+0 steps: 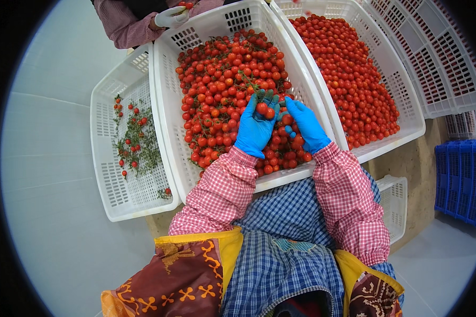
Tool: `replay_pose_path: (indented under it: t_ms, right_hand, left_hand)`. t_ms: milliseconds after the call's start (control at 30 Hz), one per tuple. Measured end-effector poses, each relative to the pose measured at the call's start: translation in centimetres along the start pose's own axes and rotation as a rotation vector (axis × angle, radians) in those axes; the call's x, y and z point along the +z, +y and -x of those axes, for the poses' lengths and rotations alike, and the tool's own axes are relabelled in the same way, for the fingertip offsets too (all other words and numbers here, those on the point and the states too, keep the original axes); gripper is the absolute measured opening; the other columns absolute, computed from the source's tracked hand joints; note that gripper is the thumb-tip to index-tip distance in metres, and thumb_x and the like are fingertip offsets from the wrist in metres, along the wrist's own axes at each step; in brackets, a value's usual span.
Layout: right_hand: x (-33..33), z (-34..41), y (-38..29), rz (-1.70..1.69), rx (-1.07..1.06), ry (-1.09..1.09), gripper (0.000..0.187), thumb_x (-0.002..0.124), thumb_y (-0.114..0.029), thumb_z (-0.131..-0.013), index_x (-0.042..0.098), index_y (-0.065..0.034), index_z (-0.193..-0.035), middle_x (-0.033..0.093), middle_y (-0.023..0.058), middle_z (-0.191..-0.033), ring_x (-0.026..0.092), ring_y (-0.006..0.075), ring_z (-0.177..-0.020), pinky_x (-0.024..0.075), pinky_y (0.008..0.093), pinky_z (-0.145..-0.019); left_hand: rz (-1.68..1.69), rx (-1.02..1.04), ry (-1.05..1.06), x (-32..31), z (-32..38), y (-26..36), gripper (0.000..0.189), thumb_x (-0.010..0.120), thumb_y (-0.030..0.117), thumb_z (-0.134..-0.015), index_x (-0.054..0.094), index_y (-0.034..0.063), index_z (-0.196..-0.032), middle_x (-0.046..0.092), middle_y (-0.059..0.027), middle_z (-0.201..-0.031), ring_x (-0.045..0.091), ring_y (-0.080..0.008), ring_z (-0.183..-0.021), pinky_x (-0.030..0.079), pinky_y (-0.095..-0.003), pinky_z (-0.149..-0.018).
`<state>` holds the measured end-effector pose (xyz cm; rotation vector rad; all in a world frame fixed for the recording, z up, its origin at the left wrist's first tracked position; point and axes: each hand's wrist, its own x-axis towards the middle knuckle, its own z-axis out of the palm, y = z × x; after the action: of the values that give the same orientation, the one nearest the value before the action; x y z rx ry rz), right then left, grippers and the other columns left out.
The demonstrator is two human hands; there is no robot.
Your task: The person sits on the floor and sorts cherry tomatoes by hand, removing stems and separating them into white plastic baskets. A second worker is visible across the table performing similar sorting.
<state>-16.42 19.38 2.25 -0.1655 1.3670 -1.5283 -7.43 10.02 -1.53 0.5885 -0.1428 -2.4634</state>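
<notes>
Both of my hands wear blue gloves with darkened fingertips, above a white perforated crate (pixel 168 119) heaped with red cherry tomatoes (pixel 210 99), many on green stems. In my left hand (pixel 256 128), palm up and fingers cupped, rest a couple of cherry tomatoes (pixel 265 111). A green stem (pixel 249 81) shows just beyond its fingertips. Close on the right, my right hand (pixel 307 125) has its fingers curled around a cherry tomato (pixel 287 119). Its thumb comes near the left fingers; whether they touch is hard to tell.
To the left, a white crate (pixel 105 174) holds green stems (pixel 139 138) and a few tomatoes. Loose stemless tomatoes (pixel 345 79) fill another crate (pixel 412 115) at right. Opposite, a person's white-gloved hand (pixel 170 18) holds tomatoes. Blue crates (pixel 458 178) are stacked far right.
</notes>
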Motion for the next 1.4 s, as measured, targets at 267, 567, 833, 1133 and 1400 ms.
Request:
replay_pose_path:
  t_ms: [267,567,833,1133,1400]
  right_hand:
    - [1.1,0.1,1.3,0.137,-0.106,-0.142,0.042,0.060,-0.029,-0.080,0.047,-0.0060,-0.113,0.053,0.0017,-0.060,0.046,0.0062,-0.046,0.0335,0.0211,-0.037]
    - [0.5,-0.1,0.9,0.383,-0.159,-0.082,0.048,0.064,-0.030,-0.074,0.051,-0.0069,-0.114,0.054,0.0048,-0.061,0.051,0.0088,-0.048,0.0398,0.0218,-0.040]
    - [-1.2,0.8,-1.4,0.324,-0.128,-0.134,0.033,0.058,-0.034,-0.077,0.057,-0.0119,-0.102,0.058,0.0025,-0.080,0.052,0.0085,-0.061,0.0432,0.0219,-0.050]
    - [-16.2,0.2,-7.0,-1.497,-0.277,0.176,0.063,0.048,-0.027,-0.086,0.013,-0.0067,-0.134,0.014,0.0171,-0.139,0.025,0.0319,-0.124,0.0446,0.0408,-0.091]
    - [-14.8,-1.6,-5.3,-1.065,-0.141,-0.250,0.044,0.037,-0.018,-0.090,0.029,-0.0013,-0.129,0.033,0.0211,-0.130,0.048,0.0296,-0.106,0.0503,0.0328,-0.079]
  left_hand:
    - [-0.524,-0.027,-0.162,-0.3,1.8,-0.8,0.038,0.041,0.041,-0.088,0.048,0.0163,-0.116,0.055,-0.0019,-0.078,0.052,-0.0123,-0.053,0.039,-0.0254,-0.036]
    - [-0.380,-0.080,-0.109,0.1,1.3,-0.4,0.039,0.044,0.029,-0.089,0.044,0.0077,-0.122,0.046,-0.0064,-0.121,0.051,-0.0213,-0.100,0.046,-0.0346,-0.081]
    - [-0.014,0.066,-0.216,-2.2,-1.1,5.5,0.029,0.051,0.024,-0.087,0.054,0.0073,-0.110,0.058,-0.0038,-0.093,0.054,-0.0114,-0.079,0.046,-0.0222,-0.060]
    - [0.271,0.666,-0.211,-6.0,4.9,21.6,0.060,0.035,0.039,-0.090,0.022,-0.0050,-0.129,0.037,-0.0178,-0.129,0.056,-0.0239,-0.094,0.050,-0.0333,-0.078]
    - [-2.445,-0.001,0.128,-5.1,4.1,6.8,0.036,0.059,0.036,-0.074,0.060,0.0090,-0.097,0.061,-0.0121,-0.088,0.060,-0.0278,-0.078,0.047,-0.0378,-0.068]
